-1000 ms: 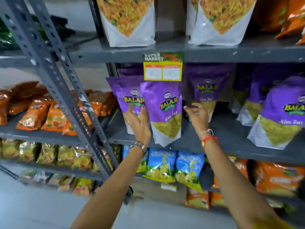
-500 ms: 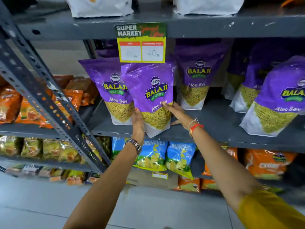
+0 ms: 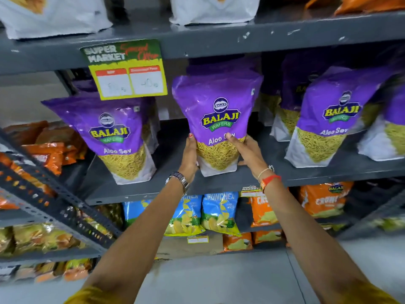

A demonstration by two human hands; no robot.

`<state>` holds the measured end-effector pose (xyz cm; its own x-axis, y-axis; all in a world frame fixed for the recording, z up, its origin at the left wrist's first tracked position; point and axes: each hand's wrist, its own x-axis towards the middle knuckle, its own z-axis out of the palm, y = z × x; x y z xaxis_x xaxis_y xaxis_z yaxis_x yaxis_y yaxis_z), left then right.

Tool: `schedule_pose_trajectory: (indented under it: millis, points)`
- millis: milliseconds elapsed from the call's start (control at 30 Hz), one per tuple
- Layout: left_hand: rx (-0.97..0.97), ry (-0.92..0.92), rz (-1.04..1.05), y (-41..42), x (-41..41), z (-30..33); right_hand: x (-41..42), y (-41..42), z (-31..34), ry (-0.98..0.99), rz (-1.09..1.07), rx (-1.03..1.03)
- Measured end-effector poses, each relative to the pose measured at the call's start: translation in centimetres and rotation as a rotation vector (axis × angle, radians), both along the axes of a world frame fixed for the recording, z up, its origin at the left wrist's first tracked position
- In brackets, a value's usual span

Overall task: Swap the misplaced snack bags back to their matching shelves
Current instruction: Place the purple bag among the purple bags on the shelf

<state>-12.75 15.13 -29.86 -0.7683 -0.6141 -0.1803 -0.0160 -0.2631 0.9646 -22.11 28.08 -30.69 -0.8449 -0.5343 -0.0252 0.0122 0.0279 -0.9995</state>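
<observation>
A purple Balaji Aloo Sev bag (image 3: 217, 106) stands upright on the grey middle shelf (image 3: 219, 184), near its front edge. My left hand (image 3: 190, 156) grips the bag's lower left side. My right hand (image 3: 248, 151) holds its lower right side, thumb across the front. A second purple Aloo Sev bag (image 3: 114, 132) stands alone to the left, apart from the held one. More purple bags (image 3: 328, 119) crowd the right part of the same shelf.
A yellow price tag (image 3: 129, 73) hangs from the upper shelf, which carries white bags (image 3: 210, 9). Blue Crunchex bags (image 3: 219, 211) and orange bags (image 3: 322, 199) fill the shelf below. A slotted grey brace (image 3: 54, 194) slants across the left rack of orange packets.
Both hands have carried the bag to the right, away from the left-hand purple bag, into the gap in the middle of the shelf. The price tag no longer covers it.
</observation>
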Motion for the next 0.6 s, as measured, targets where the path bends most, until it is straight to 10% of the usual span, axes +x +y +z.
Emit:
schedule_pose_trajectory:
  millis: [600]
  points:
    - [0.132, -0.137, 0.007, 0.7, -3.0, -1.0, -1.8, 0.2, -2.7, 0.040, -0.175, 0.097]
